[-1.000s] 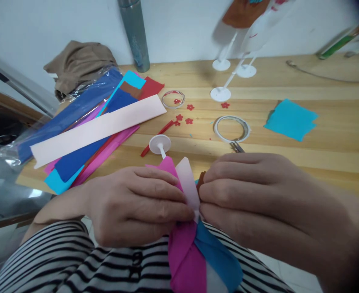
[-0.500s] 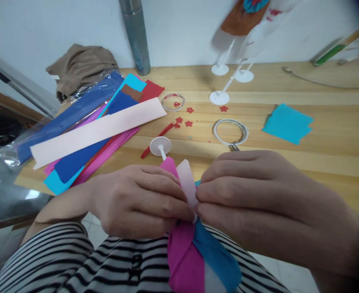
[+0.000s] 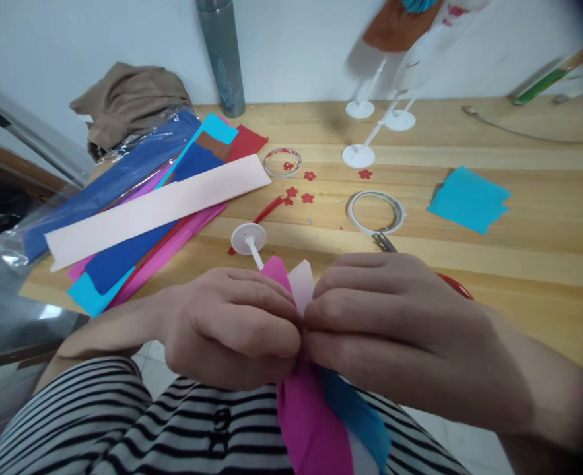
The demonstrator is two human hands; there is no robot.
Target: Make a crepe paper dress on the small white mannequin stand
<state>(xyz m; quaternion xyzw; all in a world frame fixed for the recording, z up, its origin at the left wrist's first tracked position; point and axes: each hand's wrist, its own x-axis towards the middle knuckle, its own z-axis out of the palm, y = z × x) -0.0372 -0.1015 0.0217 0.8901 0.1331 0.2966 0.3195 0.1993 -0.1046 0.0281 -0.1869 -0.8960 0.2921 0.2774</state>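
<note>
Over my lap, my left hand and my right hand meet with fingers pinched together on crepe paper. Below the hands hang a magenta crepe paper piece and a blue crepe paper piece. Above the fingers stick out a pink end and a pale pink crepe paper strip. A white stick with a round base comes out past the pink end, pointing to the table. The fingertips hide the exact spot being pinched.
At the left lie stacked crepe paper sheets, partly in plastic. A tape roll, scissors, red paper flowers and a cyan paper piece are on the wooden table. White stands and a grey bottle stand behind.
My right hand has moved slightly left, closing against my left fingers and covering more of the pale pink strip. The stick's base has shifted a little left. More of the scissors shows.
</note>
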